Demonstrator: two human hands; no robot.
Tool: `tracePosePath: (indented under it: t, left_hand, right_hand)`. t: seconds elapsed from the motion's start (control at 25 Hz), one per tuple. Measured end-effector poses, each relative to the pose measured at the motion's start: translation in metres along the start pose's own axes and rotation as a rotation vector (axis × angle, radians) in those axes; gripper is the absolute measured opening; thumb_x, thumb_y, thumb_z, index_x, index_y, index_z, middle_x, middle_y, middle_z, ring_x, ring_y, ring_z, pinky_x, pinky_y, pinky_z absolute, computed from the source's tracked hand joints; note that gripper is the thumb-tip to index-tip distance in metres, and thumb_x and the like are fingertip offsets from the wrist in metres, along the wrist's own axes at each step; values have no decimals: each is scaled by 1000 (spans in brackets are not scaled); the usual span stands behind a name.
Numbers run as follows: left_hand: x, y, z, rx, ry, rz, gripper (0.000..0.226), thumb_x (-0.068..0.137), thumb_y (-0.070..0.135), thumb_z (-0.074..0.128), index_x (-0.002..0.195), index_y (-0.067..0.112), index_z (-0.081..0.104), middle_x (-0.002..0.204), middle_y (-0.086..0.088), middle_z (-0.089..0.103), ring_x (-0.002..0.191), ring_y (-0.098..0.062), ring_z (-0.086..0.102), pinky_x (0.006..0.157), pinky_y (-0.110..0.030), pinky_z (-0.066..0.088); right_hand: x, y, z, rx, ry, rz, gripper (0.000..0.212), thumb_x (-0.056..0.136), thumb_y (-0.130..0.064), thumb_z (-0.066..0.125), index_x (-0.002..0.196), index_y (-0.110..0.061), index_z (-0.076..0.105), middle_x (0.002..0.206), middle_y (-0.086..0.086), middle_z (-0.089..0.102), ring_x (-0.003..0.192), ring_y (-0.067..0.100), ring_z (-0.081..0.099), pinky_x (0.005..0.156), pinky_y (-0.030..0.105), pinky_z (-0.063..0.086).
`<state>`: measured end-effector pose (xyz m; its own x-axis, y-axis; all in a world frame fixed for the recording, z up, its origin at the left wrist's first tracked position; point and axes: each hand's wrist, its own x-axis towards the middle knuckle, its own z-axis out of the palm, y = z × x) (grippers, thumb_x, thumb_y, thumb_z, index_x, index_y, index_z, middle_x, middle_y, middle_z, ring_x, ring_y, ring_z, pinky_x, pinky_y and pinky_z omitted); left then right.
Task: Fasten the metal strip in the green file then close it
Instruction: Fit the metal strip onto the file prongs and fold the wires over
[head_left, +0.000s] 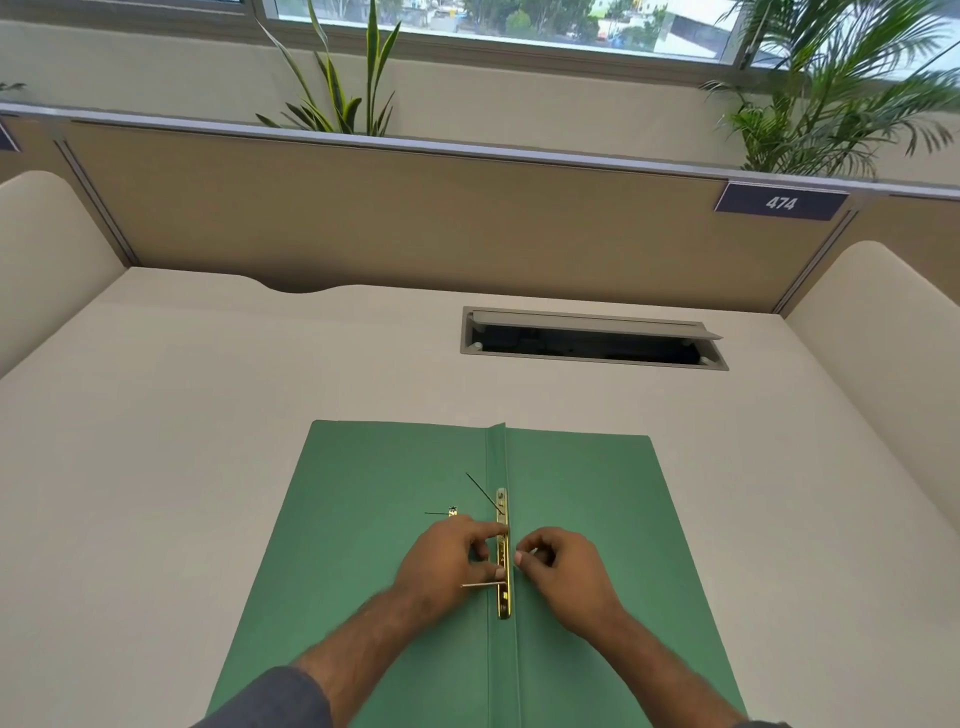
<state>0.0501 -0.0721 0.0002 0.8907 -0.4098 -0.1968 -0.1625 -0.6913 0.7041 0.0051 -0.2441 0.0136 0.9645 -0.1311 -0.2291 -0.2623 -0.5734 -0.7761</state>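
The green file (363, 519) lies open and flat on the desk in front of me. A brass metal strip (502, 603) runs along its centre fold. Two thin prongs stick up through the strip, the upper prong (480, 491) leaning left and the lower prong (480, 585) bent flat to the left. A small brass slider (453, 512) lies loose on the left leaf. My left hand (447, 566) pinches the strip's middle from the left, fingers on it. My right hand (563, 571) rests on the right leaf with its fingertips curled next to the strip.
The cream desk (182, 415) has an open cable hatch (592, 340) behind the file. A tan partition (415, 218) with a "474" label (781, 202) closes the back, with plants (343, 93) above it. Curved side dividers stand left and right.
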Motion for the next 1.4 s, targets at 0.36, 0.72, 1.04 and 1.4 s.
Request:
tracePosePath:
  t: [0.36,0.72,1.04,1.4]
  left_hand:
    - [4,3,4,94,5,0,52,76,38,76,126,39,62,84,7,56,77,-12,58,71,-30,50]
    - [4,2,9,124,31,-1,49,79,41,74,126,36,63,82,10,50,75,-10,53,68,-26,44]
    - [4,2,10,154,14,6,49,81,42,71,129,36,61,91,7,51,81,-10,52,75,-28,48]
    - [4,4,11,203,-54,-38,75,67,62,75,135,37,55,96,7,48,91,-13,53,79,-32,50]
  right_hand:
    - [-18,-11,5,8,-243,186,25,66,-31,77,66,-13,60,61,3,62,54,14,53,56,29,42]
    - [-20,-15,3,-347,-236,-115,16,82,-6,59,81,-9,75,81,8,74,67,15,60,65,28,49]
    - [-36,-7,31,-359,-169,-140,14,84,-6,53,82,-13,65,82,5,69,74,18,62,68,30,50]
    - [-29,-1,5,-224,-76,51,18,78,-9,73,67,-23,67,56,-12,53,47,1,45,46,10,35]
